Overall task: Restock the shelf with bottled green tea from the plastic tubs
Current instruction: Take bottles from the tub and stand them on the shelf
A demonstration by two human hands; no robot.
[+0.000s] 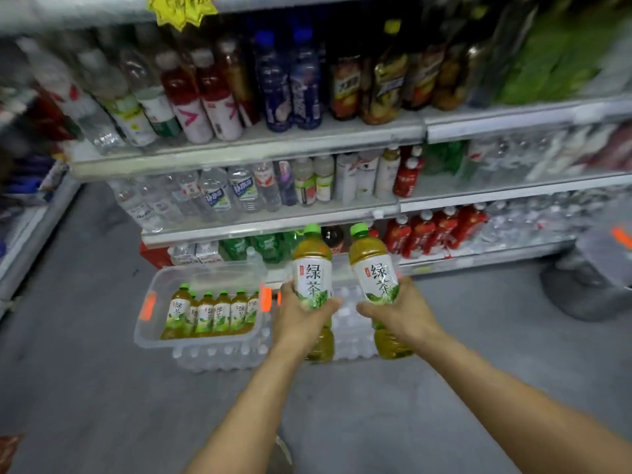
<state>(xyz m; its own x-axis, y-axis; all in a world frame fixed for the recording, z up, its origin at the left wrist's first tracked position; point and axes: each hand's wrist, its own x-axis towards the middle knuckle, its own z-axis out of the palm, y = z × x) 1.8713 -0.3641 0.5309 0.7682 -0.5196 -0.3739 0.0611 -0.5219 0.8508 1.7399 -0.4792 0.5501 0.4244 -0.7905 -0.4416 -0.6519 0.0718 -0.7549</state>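
My left hand [301, 314] grips a green tea bottle [313, 265] with a green cap and a white label, held upright in front of the lower shelves. My right hand [398, 311] grips a second green tea bottle [371, 265] of the same kind, just to the right of the first. A clear plastic tub [147, 336] with orange handles sits on the floor to the left, with several green tea bottles [212, 313] standing in a row inside it. The shelf unit [260, 145] stands ahead, its rows packed with drinks.
The tub rests on shrink-wrapped packs of white-capped water bottles [219, 357] on the grey floor. Red bottles [431, 230] and green bottles [260, 246] fill the bottom shelf. A blurred grey object [588, 285] with an orange mark lies at the right. Another shelf edge [30, 241] runs along the left.
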